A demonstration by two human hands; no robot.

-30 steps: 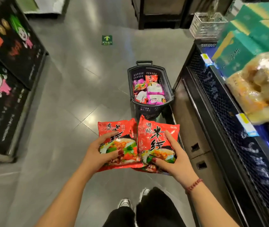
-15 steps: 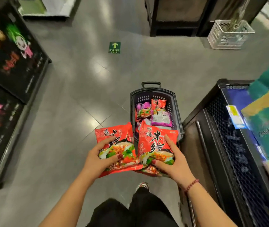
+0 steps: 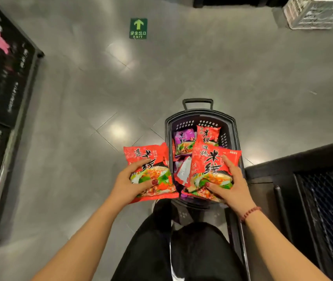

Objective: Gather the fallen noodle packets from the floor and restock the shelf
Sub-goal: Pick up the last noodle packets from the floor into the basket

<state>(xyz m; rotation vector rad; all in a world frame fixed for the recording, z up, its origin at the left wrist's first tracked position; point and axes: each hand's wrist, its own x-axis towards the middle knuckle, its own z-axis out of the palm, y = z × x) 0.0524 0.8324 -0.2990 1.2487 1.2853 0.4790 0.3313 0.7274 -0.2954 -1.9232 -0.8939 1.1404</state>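
My left hand (image 3: 129, 185) grips the left packet (image 3: 147, 157); my right hand (image 3: 232, 187) grips the right packet (image 3: 212, 159), over the basket (image 3: 200, 113). Both packets run 6 to 12. The shelf (image 3: 303, 159) lies at 3 o'clock, nearest my right hand, so I'd turn that way.

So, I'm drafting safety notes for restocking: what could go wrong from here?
The right hand grips what looks like stacked packets; the lower packet could slip out. The basket stands right by the person's feet, so a step forward might trip on it.
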